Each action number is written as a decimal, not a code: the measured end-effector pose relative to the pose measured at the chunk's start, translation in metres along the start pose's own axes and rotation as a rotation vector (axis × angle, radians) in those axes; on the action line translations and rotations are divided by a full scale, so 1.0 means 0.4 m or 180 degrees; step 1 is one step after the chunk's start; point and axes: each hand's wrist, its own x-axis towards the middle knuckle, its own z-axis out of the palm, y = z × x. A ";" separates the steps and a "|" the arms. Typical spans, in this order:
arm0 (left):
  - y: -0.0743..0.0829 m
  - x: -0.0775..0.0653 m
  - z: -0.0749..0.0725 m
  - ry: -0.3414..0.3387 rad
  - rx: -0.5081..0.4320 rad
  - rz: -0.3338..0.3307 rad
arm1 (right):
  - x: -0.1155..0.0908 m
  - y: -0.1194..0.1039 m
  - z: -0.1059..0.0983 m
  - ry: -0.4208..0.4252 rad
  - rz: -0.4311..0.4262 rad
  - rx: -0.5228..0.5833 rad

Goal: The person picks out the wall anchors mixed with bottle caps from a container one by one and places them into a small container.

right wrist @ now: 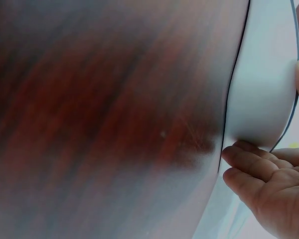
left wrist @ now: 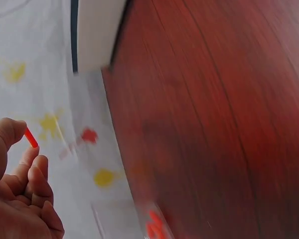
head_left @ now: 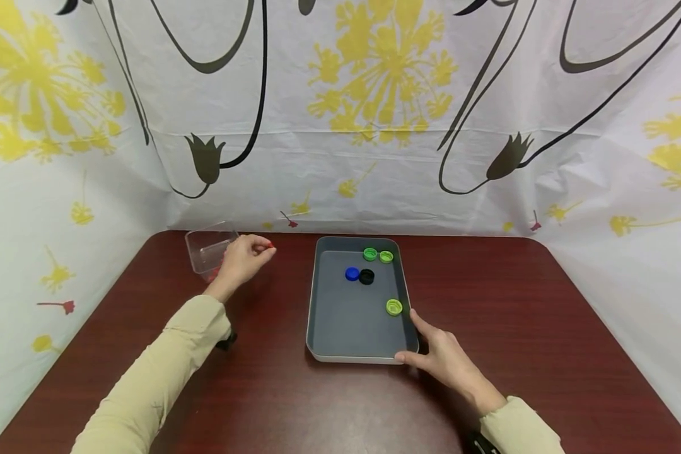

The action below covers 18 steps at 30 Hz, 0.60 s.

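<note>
My left hand [head_left: 242,260] pinches a small red bottle cap [left wrist: 31,138] between thumb and fingertip, seen edge-on in the left wrist view. It is raised beside a clear plastic box [head_left: 195,243], with several red caps [left wrist: 156,226] inside. My right hand [head_left: 445,359] holds the near right corner of a grey tray [head_left: 346,328], thumb on the near side and fingers along the right wall. In the tray lie a blue cap [head_left: 352,273] beside a black cap [head_left: 366,277], a green cap [head_left: 370,254] beside a yellow-green cap [head_left: 386,256], and another yellow-green cap [head_left: 394,307] near the right wall.
Everything stands on a dark red wooden table [head_left: 261,403]. A white curtain [head_left: 284,94] with yellow and grey flower prints hangs behind the table and along both sides. The box is at the table's far left, the tray near the middle.
</note>
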 end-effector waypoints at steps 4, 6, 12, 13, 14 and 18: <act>-0.048 -0.005 -0.034 0.0117 0.0043 -0.0171 | 0.002 0.000 0.002 -0.0046 0.0007 0.0036; -0.067 -0.010 -0.049 0.0170 0.0078 -0.0243 | 0.003 0.000 0.003 -0.0063 0.0006 0.0050; -0.111 -0.018 -0.075 0.0319 0.0220 -0.0378 | 0.003 -0.002 -0.001 -0.0062 0.0014 0.0042; -0.117 -0.019 -0.078 0.0333 0.0236 -0.0394 | 0.003 -0.002 -0.002 -0.0066 0.0014 0.0042; -0.122 -0.020 -0.079 0.0352 0.0267 -0.0407 | 0.003 -0.002 -0.003 -0.0071 0.0017 0.0041; -0.138 -0.029 -0.084 0.0379 0.0405 -0.0449 | 0.004 -0.002 -0.001 -0.0077 0.0003 0.0037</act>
